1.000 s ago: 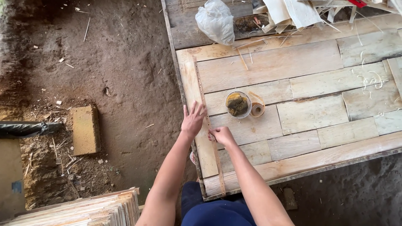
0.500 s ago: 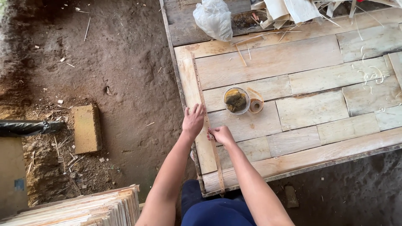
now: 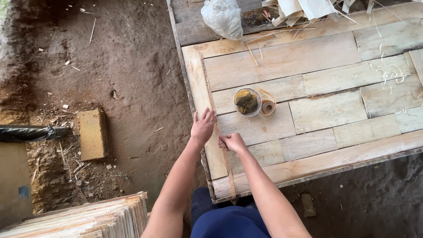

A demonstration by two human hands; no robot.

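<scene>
Hands press a thin wooden strip point(image 3: 219, 132) flat on the rough plank table point(image 3: 326, 114): left hand point(image 3: 203, 125) spread, right hand point(image 3: 233, 142) pinching it. Strip runs lengthwise away from the person, near the table's left edge.

Both hands, the left hand point(image 3: 203, 126) and right hand point(image 3: 233, 142), press a thin wooden strip point(image 3: 216, 128) flat against the plank table point(image 3: 326, 114) beside a small bowl point(image 3: 247, 102).

Brick point(image 3: 93, 134) on dirt, plastic bag point(image 3: 222, 17), stacked sheets point(image 3: 88, 218)

Soft daylight, faint shadows, perhaps slight edge distortion
</scene>
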